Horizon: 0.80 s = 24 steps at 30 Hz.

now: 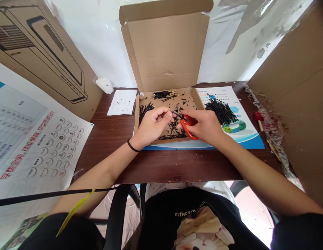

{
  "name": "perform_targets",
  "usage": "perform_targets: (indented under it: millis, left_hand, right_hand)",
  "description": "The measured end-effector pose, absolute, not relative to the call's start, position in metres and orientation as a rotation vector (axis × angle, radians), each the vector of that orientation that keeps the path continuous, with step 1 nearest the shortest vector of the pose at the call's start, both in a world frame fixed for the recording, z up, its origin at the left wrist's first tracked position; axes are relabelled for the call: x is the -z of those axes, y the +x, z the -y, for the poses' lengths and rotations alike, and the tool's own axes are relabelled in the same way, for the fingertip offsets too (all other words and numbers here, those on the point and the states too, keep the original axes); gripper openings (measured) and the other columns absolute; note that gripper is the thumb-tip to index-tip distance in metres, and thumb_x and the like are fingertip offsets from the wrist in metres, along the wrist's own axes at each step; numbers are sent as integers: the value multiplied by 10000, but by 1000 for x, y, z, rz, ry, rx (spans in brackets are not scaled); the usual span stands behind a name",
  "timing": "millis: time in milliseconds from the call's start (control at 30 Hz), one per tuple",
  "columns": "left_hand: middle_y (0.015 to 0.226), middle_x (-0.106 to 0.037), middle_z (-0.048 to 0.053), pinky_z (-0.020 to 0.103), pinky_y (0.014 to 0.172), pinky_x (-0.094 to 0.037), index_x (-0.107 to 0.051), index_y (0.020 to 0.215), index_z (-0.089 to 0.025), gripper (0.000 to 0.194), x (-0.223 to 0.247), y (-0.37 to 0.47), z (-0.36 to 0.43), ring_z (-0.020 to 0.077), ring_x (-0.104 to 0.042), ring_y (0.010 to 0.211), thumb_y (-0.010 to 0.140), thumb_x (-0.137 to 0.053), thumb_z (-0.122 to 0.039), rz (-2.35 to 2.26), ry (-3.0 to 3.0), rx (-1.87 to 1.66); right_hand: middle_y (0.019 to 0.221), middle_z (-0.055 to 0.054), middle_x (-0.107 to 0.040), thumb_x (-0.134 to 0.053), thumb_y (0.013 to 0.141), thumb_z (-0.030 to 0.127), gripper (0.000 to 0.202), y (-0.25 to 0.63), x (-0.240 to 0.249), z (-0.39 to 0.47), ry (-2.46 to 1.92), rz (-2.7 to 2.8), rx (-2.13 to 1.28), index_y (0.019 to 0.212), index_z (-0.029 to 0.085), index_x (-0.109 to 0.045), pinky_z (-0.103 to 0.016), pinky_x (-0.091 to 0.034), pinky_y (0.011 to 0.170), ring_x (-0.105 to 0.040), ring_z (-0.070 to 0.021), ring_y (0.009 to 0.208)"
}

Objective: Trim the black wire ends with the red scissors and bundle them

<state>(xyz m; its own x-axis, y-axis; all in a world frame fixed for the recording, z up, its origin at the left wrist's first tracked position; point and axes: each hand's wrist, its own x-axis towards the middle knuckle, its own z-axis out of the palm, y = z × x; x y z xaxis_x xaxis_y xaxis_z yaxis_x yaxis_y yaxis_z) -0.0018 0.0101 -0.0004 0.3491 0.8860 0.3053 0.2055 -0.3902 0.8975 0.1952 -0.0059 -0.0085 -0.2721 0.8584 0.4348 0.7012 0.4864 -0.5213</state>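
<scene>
Over an open cardboard box (165,141), my right hand (203,125) grips scissors with red-orange handles (187,130), their blades pointing left. The fingers of my left hand (154,124) are pinched near the blade tips; whatever they hold is too small to make out. Black scraps (174,130) are scattered over the box floor. Inside the box lie a bundle of black sticks with gold ends (165,94) at the back and more black sticks (145,111) at the left. To the right of the box, a pile of black sticks (221,110) rests on a printed sheet (251,139).
The raised box lid (166,52) stands behind. Left of the box are a white paper (122,102) and a cup with white material (104,85). A red-headed object (258,117) and crumpled plastic (277,139) lie at the right. Cardboard panels (294,86) flank the brown table (151,170).
</scene>
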Motion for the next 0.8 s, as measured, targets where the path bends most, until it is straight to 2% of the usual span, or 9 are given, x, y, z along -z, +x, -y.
perform_targets:
  millis: [333,500,633,800]
  left_hand:
    - [816,-723,52,245,688,-478,-690,862,-165,326,3,-1,-11,123,-629,728,908,-586,-471,-996,1808,-1063]
    - [845,-720,54,259,725,-503,-686,870,-160,313,7,1,-12,123,-625,739,838,-678,-472,-952,1715,-1064]
    - [848,-705,41,246,727,-503,-674,824,-157,267,6,3,-11,106,-611,728,780,-747,-410,-948,1636,-1061]
    - [776,-683,19,237,646,-499,-650,812,-158,267,7,3,-11,97,-596,651,728,-787,-372,-976,1516,-1055]
  right_hand:
    - [657,-23,-643,-638,838,500,328,197,12,4,-1288,2018,-352,796,188,-732,-255,-316,562,-457,-128,582]
    - [565,17,-536,-667,802,529,376,195,11,2,-1394,1888,-476,678,175,-659,-249,-287,532,-371,-108,548]
    - [607,12,-548,-670,767,605,439,192,10,1,-1368,1810,-652,727,168,-675,-248,-318,542,-401,-114,574]
    - [647,6,-587,-723,716,595,449,190,12,1,-1347,1770,-708,854,167,-723,-250,-355,557,-429,-118,582]
